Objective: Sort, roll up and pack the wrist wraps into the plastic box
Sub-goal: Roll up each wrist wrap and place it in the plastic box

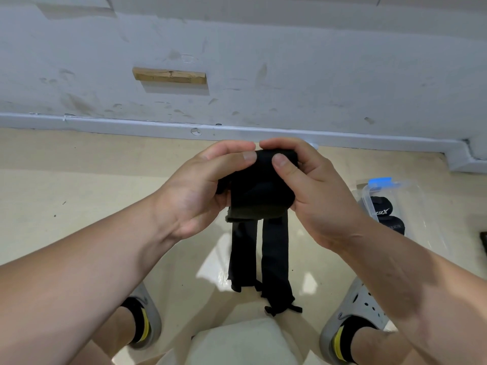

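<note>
A black wrist wrap [259, 191] is partly rolled in the air in front of me. My left hand [203, 185] grips its left side, thumb pressed on top of the roll. My right hand [305, 185] grips its right side, thumb on the front of it. Two loose black tails [263, 259] hang from the roll down toward the floor. At the right, on the floor, a clear plastic box [411, 196] with a blue clip holds two rolled black wraps [387, 217].
The beige floor [79, 185] runs to a scuffed white wall with a baseboard [158, 126]. My feet in grey clogs [350, 320] stand at either side of a pale seat edge [237, 343]. A dark object [483, 246] peeks in at the right edge.
</note>
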